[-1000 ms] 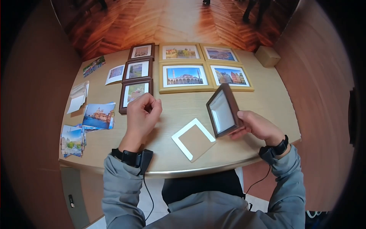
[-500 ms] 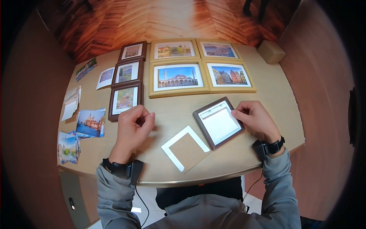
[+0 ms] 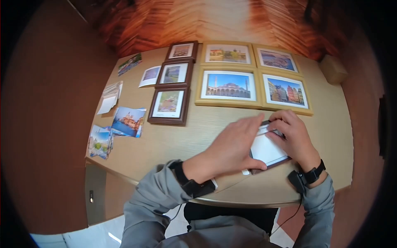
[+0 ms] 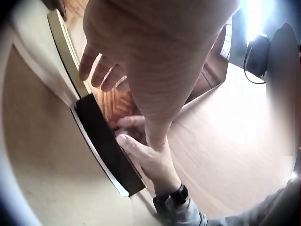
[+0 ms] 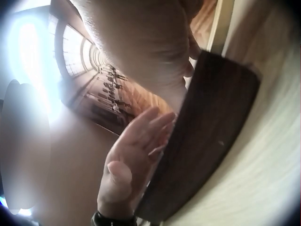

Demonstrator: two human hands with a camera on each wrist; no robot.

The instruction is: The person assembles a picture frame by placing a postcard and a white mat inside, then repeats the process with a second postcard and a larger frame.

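A dark brown picture frame [image 3: 271,165] lies face down on the table, its white inside [image 3: 269,149] showing between both hands. My left hand [image 3: 229,146] reaches across its left side, fingers straight and thumb at the near rim. My right hand [image 3: 291,134] grips the far right corner, with bent fingers and the thumb over the white inside. In the right wrist view the frame's thick dark side [image 5: 202,132] stands in front of the left hand [image 5: 131,160]. A brown backing board [image 3: 227,180] with white strips is mostly hidden under the left forearm.
Several yellow frames [image 3: 258,89] with pictures lie beyond the hands. Brown frames [image 3: 186,107] form a column to their left. Loose photos [image 3: 128,122] and small cards [image 3: 108,101] lie at the left side. A box [image 3: 333,70] stands at the far right corner.
My left hand has swung right from beside the brown column to the frame. The frame was tilted up, then lowered onto the table. My right hand has shifted to its far corner.
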